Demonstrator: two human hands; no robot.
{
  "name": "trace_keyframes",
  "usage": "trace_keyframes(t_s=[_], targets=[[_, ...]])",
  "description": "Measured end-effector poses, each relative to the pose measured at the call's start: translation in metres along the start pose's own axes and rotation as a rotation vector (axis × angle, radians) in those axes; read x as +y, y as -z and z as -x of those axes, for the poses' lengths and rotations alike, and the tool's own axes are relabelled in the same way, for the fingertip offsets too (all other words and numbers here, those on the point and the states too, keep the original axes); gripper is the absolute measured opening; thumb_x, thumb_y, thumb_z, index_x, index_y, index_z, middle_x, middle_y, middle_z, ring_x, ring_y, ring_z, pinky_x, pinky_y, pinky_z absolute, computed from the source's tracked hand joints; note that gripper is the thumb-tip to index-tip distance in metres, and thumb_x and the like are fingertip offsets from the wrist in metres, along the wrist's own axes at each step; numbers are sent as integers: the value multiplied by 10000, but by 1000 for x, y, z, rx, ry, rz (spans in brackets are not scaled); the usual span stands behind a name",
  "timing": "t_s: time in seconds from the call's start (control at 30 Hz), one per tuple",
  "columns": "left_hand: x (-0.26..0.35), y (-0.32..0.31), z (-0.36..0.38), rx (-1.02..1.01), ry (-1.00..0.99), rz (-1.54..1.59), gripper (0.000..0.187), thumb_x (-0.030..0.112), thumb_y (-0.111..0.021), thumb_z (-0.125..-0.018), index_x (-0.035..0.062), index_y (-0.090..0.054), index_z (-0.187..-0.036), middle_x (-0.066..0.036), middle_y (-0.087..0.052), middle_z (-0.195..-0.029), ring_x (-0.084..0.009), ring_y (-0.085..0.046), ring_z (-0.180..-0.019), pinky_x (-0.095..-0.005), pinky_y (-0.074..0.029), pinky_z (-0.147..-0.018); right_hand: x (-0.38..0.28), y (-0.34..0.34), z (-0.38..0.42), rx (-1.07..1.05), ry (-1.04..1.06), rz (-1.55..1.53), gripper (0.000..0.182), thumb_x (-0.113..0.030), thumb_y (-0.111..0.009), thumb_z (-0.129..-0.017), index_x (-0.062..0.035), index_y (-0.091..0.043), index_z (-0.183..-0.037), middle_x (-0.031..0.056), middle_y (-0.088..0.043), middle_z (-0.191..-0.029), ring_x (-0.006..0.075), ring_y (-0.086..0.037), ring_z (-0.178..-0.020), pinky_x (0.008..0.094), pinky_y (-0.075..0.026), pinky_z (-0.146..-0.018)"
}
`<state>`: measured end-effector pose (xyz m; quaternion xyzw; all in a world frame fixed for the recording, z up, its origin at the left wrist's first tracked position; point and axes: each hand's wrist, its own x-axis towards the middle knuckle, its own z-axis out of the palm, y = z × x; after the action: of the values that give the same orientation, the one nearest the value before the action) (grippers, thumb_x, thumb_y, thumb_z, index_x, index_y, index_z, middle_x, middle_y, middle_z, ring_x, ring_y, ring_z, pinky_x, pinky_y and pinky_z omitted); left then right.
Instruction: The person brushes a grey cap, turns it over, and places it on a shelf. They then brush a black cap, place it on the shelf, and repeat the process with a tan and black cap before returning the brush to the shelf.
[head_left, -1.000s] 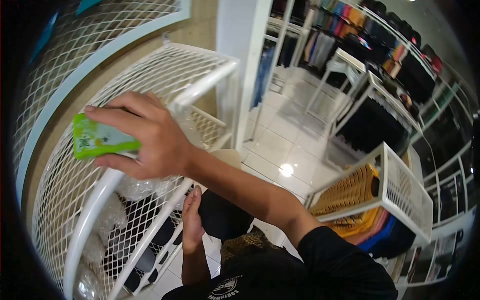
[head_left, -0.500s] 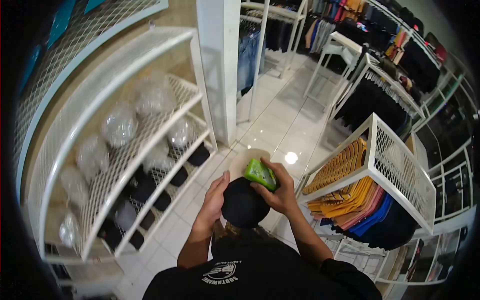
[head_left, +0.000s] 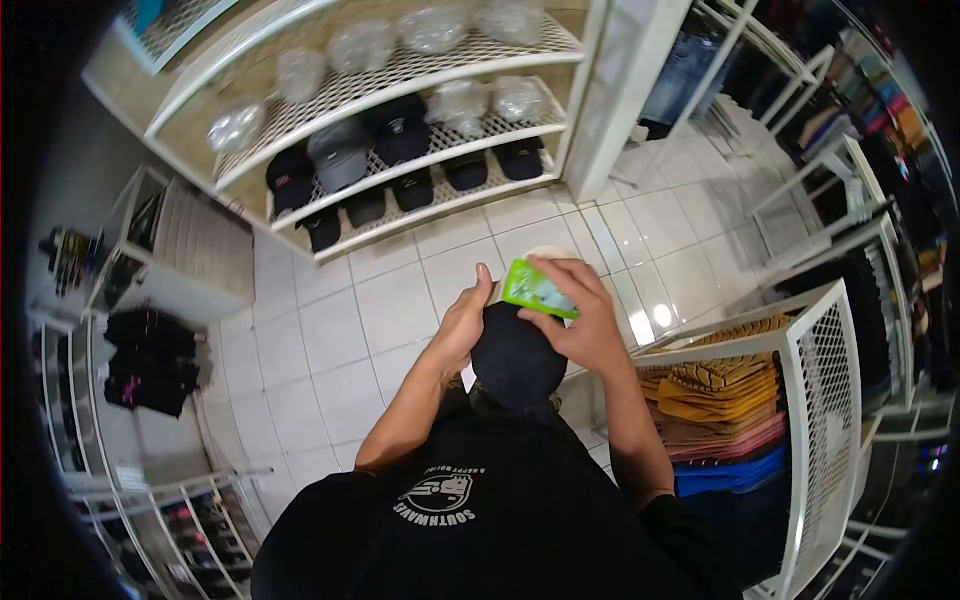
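Observation:
In front of my chest is a black cap [head_left: 517, 355] with a pale, light-coloured part [head_left: 549, 253] showing beyond it. My left hand [head_left: 464, 325] is at the cap's left side, thumb pointing up and fingers against the cap. A green packet [head_left: 538, 290] with a pale, patterned face lies over the far right part of the cap. My right hand [head_left: 585, 318] grips this packet, fingers over its top and thumb below.
White mesh shelves [head_left: 390, 185] ahead hold caps and clear plastic-wrapped items. At the right, a white rack [head_left: 800, 400] holds folded yellow, pink and blue clothes. A white cabinet [head_left: 190, 250] and hanging black garments [head_left: 150, 355] are on the left.
The view has swung left, bringing the shelves ahead and the left side of the shop into sight. Both hands still hold the cap and green packet, and the packet's face is tilted differently.

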<state>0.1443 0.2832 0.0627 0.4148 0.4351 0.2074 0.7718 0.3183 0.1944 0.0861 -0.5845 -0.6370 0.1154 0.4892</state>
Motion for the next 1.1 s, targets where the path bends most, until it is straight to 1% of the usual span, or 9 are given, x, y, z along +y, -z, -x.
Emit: trace_keyframes(t_s=[0.1, 0.17, 0.27, 0.53, 0.6, 0.8, 0.93, 1.03, 1.1], targets=[[-11, 20, 19, 122, -65, -71, 957, 744, -420, -962, -134, -503, -1335, -187, -620, -1235, -192, -612, -1106, -293, -528, -907, -7, -17, -7, 69, -43, 55, 623, -100, -851, -731, -89, -649, -1319, 139, -642, -1204, 329, -623, -1098, 401, -493, -968], [-9, 32, 37, -120, -122, 2, 1045, 799, -382, -932, -135, -438, -1397, -202, -573, -1304, -211, -594, -1145, -301, -519, -931, 0, -38, -8, 259, -133, 19, 619, -101, -851, -729, -97, -651, -1315, 136, -642, -1182, 323, -621, -1088, 402, -492, -961], [-30, 53, 38, 166, -132, 110, 948, 754, -344, -973, -101, -538, -1334, -177, -636, -1210, -185, -627, -1081, -300, -527, -913, -33, -58, -2, 76, 97, -25, 609, -109, -849, -734, -106, -653, -1310, 140, -641, -1174, 322, -622, -1074, 407, -495, -948], [-21, 85, 97, 215, -353, 160, 814, 671, -295, -1028, -44, -637, -1217, -122, -695, -1076, -159, -680, -974, -285, -568, -842, -61, -109, -15, 59, 97, -30, 591, -142, -843, -746, -107, -644, -1301, 132, -633, -1174, 349, -595, -1097, 425, -474, -959], [-29, 97, 93, 214, -406, 145, 818, 670, -292, -1028, -48, -630, -1227, -125, -691, -1091, -163, -678, -987, -290, -568, -858, -74, -111, -13, -218, 290, -88, 594, -155, -848, -741, -106, -647, -1298, 129, -634, -1160, 346, -590, -1105, 442, -447, -986], [-33, 102, 94, 156, -428, 175, 832, 672, -273, -1031, -52, -617, -1255, -132, -672, -1146, -164, -651, -1025, -282, -539, -899, -64, -116, -33, 138, 74, -57, 581, -163, -846, -734, -101, -653, -1278, 132, -630, -1183, 345, -582, -1099, 426, -449, -982], [-70, 118, 57, 336, -356, 158, 854, 677, -252, -1033, -61, -602, -1286, -142, -662, -1169, -173, -637, -1050, -286, -519, -918, -76, -101, -11, -298, 333, -107, 549, -118, -822, -756, -95, -651, -1277, 135, -628, -1212, 343, -587, -1107, 413, -452, -983], [-49, 96, 86, 226, -388, -20, 897, 702, -244, -1020, -74, -607, -1285, -158, -648, -1199, -185, -615, -1093, -294, -503, -956, -47, -97, -19, 102, 29, -49, 562, -110, -812, -767, -88, -631, -1299, 145, -628, -1209, 350, -591, -1107, 420, -449, -991], [-42, 76, 96, 155, -362, 55, 904, 705, -242, -1019, -77, -617, -1273, -158, -654, -1191, -187, -618, -1083, -294, -502, -959, -53, -95, -7, 48, 99, -26, 568, -115, -813, -767, -89, -627, -1303, 145, -629, -1211, 351, -590, -1108, 423, -448, -993]])
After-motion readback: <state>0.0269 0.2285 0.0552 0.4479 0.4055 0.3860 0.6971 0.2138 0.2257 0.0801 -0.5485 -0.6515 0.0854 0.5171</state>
